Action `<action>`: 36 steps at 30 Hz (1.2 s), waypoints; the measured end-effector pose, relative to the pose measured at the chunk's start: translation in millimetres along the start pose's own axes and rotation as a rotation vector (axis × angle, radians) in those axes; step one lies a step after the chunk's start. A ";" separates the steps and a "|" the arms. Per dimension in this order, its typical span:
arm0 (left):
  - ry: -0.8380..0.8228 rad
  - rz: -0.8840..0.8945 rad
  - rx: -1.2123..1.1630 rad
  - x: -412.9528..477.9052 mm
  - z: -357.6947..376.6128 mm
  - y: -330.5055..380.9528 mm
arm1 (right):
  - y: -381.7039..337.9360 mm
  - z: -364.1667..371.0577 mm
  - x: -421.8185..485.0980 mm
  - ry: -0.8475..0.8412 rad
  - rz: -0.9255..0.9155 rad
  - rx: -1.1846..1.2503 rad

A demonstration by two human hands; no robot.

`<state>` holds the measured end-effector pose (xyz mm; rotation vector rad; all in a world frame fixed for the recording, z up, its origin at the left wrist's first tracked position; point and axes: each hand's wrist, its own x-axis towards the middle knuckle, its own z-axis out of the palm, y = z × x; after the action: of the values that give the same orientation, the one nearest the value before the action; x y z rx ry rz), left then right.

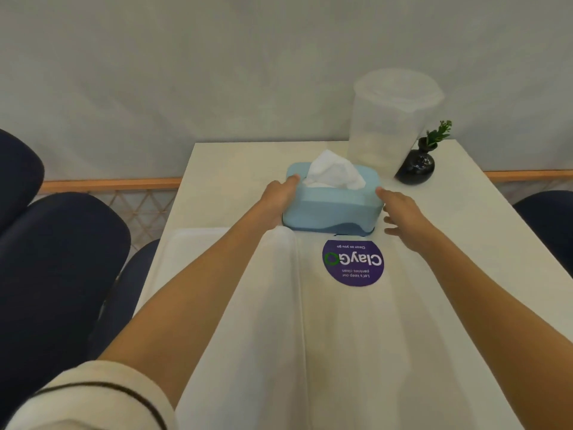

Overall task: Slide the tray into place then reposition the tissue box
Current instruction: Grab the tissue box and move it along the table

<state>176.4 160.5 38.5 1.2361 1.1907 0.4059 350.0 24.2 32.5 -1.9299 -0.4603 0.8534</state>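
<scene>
**Tissue box bracketed by both hands at the far end of the tray**

The tissue box (331, 200) is judged to be light, rigid plastic with smooth sides, so it may slip or skate on the white table (465, 218) if only lightly pinched. It is best taken by its two short ends, low on the body. The loose tissue (333, 172) standing out of the top slot is soft and should be left alone.

The box sits on the table just beyond the far edge of the white tray (192, 252), with a clear lidded container (387, 125) and a small dark vase (417, 169) behind it. The left hand (279, 197) is laid against the box's left end, fingers extended along it. The right hand (403, 218) is spread open just beside the right end; whether contact is made cannot be told, since the hand is blurred.
</scene>
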 end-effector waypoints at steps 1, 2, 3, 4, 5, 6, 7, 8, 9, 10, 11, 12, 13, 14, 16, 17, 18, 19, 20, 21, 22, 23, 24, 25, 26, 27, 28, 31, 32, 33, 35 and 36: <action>-0.012 -0.018 -0.014 3.4 1.8 -0.9 | -0.9 3.2 4.3 -0.028 0.003 0.025; -0.018 -0.025 -0.009 6.3 3.4 -2.3 | -1.4 5.9 7.8 -0.054 0.002 0.047; -0.017 -0.023 0.009 8.8 5.2 -3.8 | -1.5 8.7 10.7 -0.076 -0.007 0.060; -0.010 -0.014 0.034 10.4 6.5 -5.4 | -1.2 10.6 12.6 -0.089 -0.019 0.060; -0.002 -0.002 0.057 11.7 7.5 -6.1 | -0.7 12.0 14.0 -0.093 -0.031 0.050; 0.006 0.006 0.075 12.8 8.1 -6.2 | -0.4 12.2 15.1 -0.094 -0.039 0.039; 0.012 0.013 0.088 13.8 8.2 -5.7 | -0.2 12.0 16.0 -0.094 -0.046 0.033; 0.018 0.020 0.099 14.4 7.7 -4.5 | -0.6 11.4 16.7 -0.094 -0.054 0.032; 0.024 0.028 0.107 14.6 7.1 -2.9 | -1.8 10.3 17.5 -0.094 -0.066 0.035; 0.031 0.041 0.113 14.1 6.4 -1.0 | -3.6 9.3 17.7 -0.092 -0.079 0.044; 0.035 0.058 0.118 13.2 5.5 0.8 | -6.2 8.7 17.4 -0.091 -0.092 0.056; 0.038 0.074 0.122 11.8 3.9 2.6 | -8.9 8.5 16.4 -0.090 -0.106 0.066; 0.044 0.088 0.124 10.5 1.6 4.3 | -11.6 9.1 15.1 -0.092 -0.122 0.071; 0.050 0.100 0.125 8.8 -2.2 5.7 | -14.1 10.4 13.4 -0.095 -0.139 0.069; 0.060 0.126 0.117 5.5 -15.0 8.3 | -21.0 15.8 10.1 -0.108 -0.173 0.062; 0.065 0.142 0.105 3.9 -23.9 10.0 | -25.7 19.9 8.7 -0.119 -0.191 0.061; 0.070 0.160 0.095 2.8 -34.0 11.8 | -31.2 25.0 7.5 -0.133 -0.210 0.061; 0.076 0.179 0.091 2.5 -45.1 13.6 | -37.4 31.6 6.9 -0.151 -0.229 0.061; 0.087 0.192 0.092 3.2 -57.0 15.5 | -43.9 39.9 6.5 -0.169 -0.248 0.059; 0.107 0.198 0.094 4.9 -69.0 17.5 | -50.7 49.5 6.7 -0.190 -0.266 0.056; 0.134 0.198 0.095 7.8 -81.7 19.5 | -57.1 60.0 7.2 -0.212 -0.281 0.051; 0.161 0.195 0.093 12.0 -94.0 20.9 | -62.9 71.3 8.1 -0.236 -0.292 0.046; 0.187 0.190 0.089 17.2 -106.3 21.2 | -67.7 83.1 9.5 -0.261 -0.300 0.039; 0.210 0.179 0.086 22.7 -117.9 20.6 | -71.5 95.3 11.2 -0.284 -0.303 0.031; 0.227 0.160 0.082 28.5 -128.8 19.0 | -74.4 107.4 13.2 -0.302 -0.298 0.019; 0.240 0.138 0.071 34.6 -138.6 16.6 | -76.6 119.6 15.6 -0.313 -0.288 0.004; 0.248 0.116 0.054 40.5 -147.1 13.9 | -78.3 131.1 18.2 -0.321 -0.274 -0.012; 0.268 0.063 0.012 56.9 -168.3 7.2 | -82.7 160.9 28.8 -0.347 -0.228 -0.027; 0.267 0.049 0.003 62.0 -174.4 5.6 | -84.4 168.8 32.9 -0.356 -0.214 -0.032; 0.264 0.036 -0.007 67.3 -179.7 4.2 | -86.0 176.0 36.9 -0.361 -0.202 -0.041; 0.259 0.017 -0.019 77.3 -187.5 3.3 | -88.9 188.1 44.5 -0.357 -0.185 -0.060; 0.258 0.011 -0.019 82.1 -190.5 3.4 | -90.3 193.5 48.0 -0.349 -0.178 -0.063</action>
<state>47.0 322.3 27.4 1.1993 1.3952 0.5967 245.3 216.4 33.0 -1.7679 -0.8624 1.0719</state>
